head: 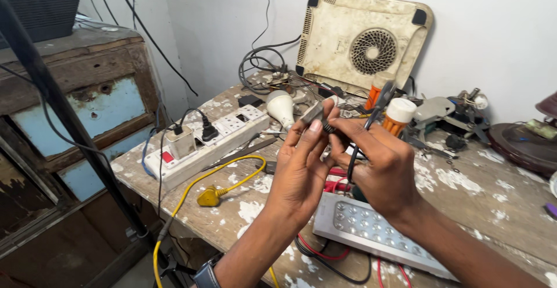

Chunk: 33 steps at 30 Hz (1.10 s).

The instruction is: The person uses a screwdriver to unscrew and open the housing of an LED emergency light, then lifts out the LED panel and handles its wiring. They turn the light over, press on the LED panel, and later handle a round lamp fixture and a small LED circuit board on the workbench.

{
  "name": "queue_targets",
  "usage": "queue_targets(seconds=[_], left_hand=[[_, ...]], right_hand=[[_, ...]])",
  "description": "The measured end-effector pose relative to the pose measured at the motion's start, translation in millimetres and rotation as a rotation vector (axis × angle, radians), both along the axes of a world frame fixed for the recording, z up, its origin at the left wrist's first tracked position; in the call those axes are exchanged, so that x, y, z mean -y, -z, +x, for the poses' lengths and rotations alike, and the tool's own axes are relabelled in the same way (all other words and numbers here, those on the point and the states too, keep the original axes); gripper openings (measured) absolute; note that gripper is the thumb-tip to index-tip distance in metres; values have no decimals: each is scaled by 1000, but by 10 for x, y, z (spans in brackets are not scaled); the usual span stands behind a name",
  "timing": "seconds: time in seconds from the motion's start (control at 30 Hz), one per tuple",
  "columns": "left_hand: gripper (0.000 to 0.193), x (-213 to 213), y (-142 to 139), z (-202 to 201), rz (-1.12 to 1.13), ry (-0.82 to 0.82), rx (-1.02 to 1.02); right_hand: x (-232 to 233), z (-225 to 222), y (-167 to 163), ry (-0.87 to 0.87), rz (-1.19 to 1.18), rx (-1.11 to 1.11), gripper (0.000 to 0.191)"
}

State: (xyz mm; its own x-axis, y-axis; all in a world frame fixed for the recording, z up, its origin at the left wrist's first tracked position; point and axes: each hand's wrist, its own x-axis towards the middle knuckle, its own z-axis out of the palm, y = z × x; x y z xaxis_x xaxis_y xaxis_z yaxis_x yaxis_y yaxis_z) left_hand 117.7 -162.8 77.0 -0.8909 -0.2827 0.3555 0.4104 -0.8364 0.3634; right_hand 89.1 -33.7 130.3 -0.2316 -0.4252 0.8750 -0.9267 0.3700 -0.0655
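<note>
Up in the air over the middle of the workbench (464, 183), there's a small grey, flat part (313, 112), tilted, its upper end poking out toward the back edge, pinched at the fingertips. Right beside it a little dark round piece (328, 128) sits at the thumb tips, touching the grey part's lower end. A thin black cable (352, 163) drops from there, looping down toward the bench surface

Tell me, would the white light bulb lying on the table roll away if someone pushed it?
Probably. The white light bulb lies on its side on the table, and its rounded dome looks apt to roll, likely in a curve because the neck is narrower. It seems light for its size, so a small nudge could move it. It may be fragile, so gentle handling seems wise.
</note>
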Motion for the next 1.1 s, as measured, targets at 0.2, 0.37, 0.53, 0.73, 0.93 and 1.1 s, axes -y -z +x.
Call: queue_targets(seconds=[0.2,0.37,0.53,0.73,0.93,1.1], left_hand=[[21,196,263,171,-526,-401,219],[13,624,392,377,-982,-866,355],[12,906,551,597,-1163,-1041,339],[15,902,909,721,-1202,-992,302],[15,919,1073,720,-1155,-992,383],[13,952,1082,723,-1135,-936,429]], right_hand=[[202,-467,-204,-59,160,-95,32],[655,-1020,-360,-84,312,-96,33],[1307,-1474,-350,-125,443,-210,37],[1967,-1802,21,-155,562,-139,26],[2267,-2002,302,-130,620,-112,38],[2366,-2008,351,-158,609,-50,30]])
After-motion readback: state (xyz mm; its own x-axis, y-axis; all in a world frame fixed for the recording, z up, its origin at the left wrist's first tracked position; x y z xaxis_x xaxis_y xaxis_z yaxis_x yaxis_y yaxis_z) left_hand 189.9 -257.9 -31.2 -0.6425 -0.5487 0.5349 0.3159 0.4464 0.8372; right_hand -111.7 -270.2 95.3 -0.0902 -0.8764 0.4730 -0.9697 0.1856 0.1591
